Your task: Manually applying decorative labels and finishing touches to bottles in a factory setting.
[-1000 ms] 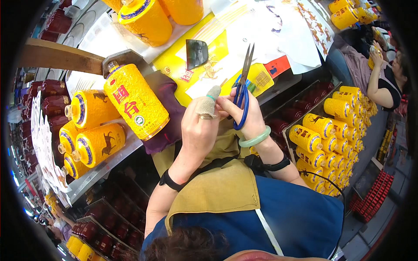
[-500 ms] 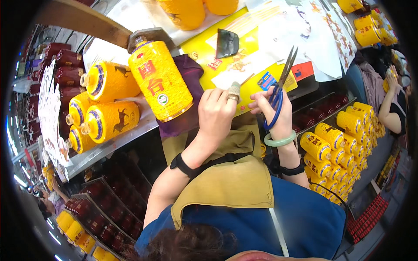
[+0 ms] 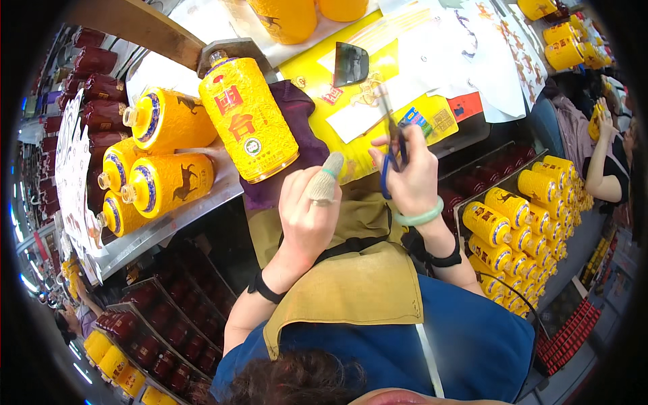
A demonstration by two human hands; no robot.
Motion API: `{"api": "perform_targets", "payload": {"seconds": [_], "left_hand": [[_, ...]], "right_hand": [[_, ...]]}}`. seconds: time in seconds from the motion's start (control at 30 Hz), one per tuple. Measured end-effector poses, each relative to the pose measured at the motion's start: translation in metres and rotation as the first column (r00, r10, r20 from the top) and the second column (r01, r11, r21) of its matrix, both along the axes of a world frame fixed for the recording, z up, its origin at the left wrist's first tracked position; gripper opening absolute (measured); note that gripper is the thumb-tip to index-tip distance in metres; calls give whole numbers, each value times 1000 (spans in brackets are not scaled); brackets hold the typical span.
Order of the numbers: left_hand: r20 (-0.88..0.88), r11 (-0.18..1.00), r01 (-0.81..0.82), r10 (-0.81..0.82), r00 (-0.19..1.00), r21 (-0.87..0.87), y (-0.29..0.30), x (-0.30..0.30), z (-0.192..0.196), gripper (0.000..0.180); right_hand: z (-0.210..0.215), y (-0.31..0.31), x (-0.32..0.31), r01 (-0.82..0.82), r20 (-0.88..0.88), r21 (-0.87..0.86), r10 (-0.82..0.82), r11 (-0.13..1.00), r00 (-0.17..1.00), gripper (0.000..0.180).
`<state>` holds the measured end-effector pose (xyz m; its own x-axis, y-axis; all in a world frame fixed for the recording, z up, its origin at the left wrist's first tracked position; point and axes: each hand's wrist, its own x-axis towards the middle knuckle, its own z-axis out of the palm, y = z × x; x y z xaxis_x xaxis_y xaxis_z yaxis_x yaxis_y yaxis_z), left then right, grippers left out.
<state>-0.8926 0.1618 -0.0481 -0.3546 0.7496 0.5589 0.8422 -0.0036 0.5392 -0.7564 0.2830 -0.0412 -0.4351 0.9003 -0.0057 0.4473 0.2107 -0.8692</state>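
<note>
Right of centre, the right hand (image 3: 415, 175) grips blue-handled scissors (image 3: 393, 129), long axis nearly upright, pointing up and slightly left. The left hand (image 3: 305, 209), apart, curls near centre, its grip unclear.

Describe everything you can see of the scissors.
The scissors have metallic-looking blades and blue handles, perhaps plastic-coated. The right hand grips them by the handles, partly hiding these. The blades point forward, slightly leftward, over the yellow sheet; blur hides whether they are open or touching it.

Left fingers (image 3: 297, 182) curl loosely, right fingers (image 3: 416, 144) grip.
</note>
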Motion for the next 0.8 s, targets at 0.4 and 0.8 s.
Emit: {"api": "perform_targets", "payload": {"seconds": [0.4,0.8], "left_hand": [[135,997,25,-14,991,-77,-26,0,3,35],[470,990,27,42,882,-141,-35,-1,11,38]], "right_hand": [[-29,31,-21,-169,79,332,151,928,985,22],[-26,32,-18,-128,102,336,99,933,990,21]]}}
